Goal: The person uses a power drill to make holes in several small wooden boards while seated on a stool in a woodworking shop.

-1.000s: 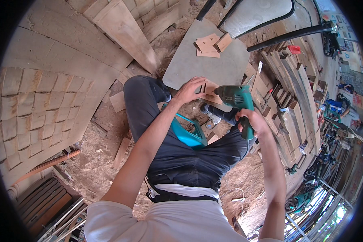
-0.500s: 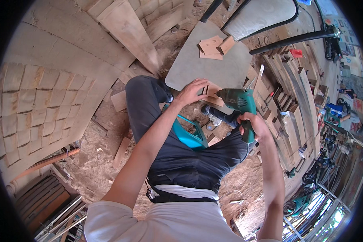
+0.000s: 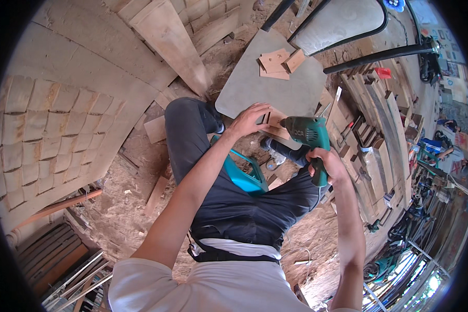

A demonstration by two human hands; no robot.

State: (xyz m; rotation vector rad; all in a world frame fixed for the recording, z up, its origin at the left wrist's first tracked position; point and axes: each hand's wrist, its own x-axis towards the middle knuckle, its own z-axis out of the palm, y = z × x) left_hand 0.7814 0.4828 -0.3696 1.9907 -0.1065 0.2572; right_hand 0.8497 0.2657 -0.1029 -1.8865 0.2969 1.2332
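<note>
Green-and-black power drill (image 3: 311, 133) wrapped in your right hand (image 3: 328, 164), you had its nose pointing left at the small tan wooden piece (image 3: 277, 119) on the flat grey board (image 3: 249, 78), your nearer left hand (image 3: 250, 119) at its left end, pinching or resting, I couldn't tell.

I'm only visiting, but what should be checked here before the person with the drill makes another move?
1. Drill held by its handle: ok; the right hand is wrapped around the green power drill.
2. Wooden piece steadied: ok, as far as shows; the left hand is on the wooden piece.
3. Left fingers apart from the chuck: ok; a stretch of wood shows between.
4. Bit touching the wood: cannot tell; too small to see.
5. Loose wooden pieces out of the way: ok; they lie farther back on the gray panel.
</note>
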